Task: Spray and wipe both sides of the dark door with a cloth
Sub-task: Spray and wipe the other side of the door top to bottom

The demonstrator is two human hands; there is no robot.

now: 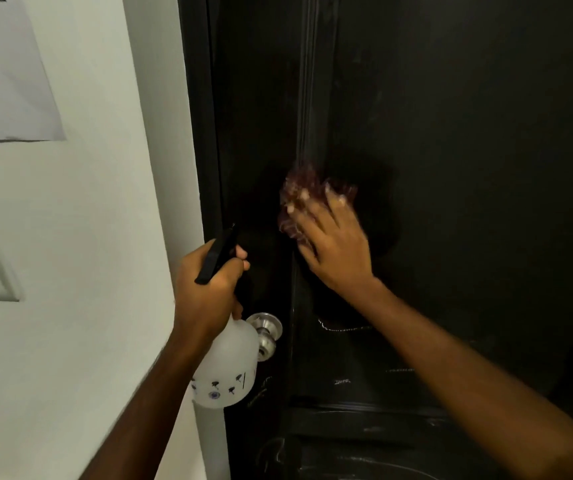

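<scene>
- Head view is filled by the dark door (451, 133), with its silver knob (266, 327) low at the left edge.
- Above and right of the knob, the red cloth (299, 188) is pressed to the door by the right hand (333, 244), fingers (335, 206) spread.
- Just left of the knob, the white spray bottle (229, 362) is gripped by the left hand (205, 292), fingers curled round its black head.

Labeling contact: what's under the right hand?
A dark red cloth, pressed against the dark door by the right hand. Its edges show above and left of the hand; the part beneath the palm is covered, and motion blur hides detail.
</scene>
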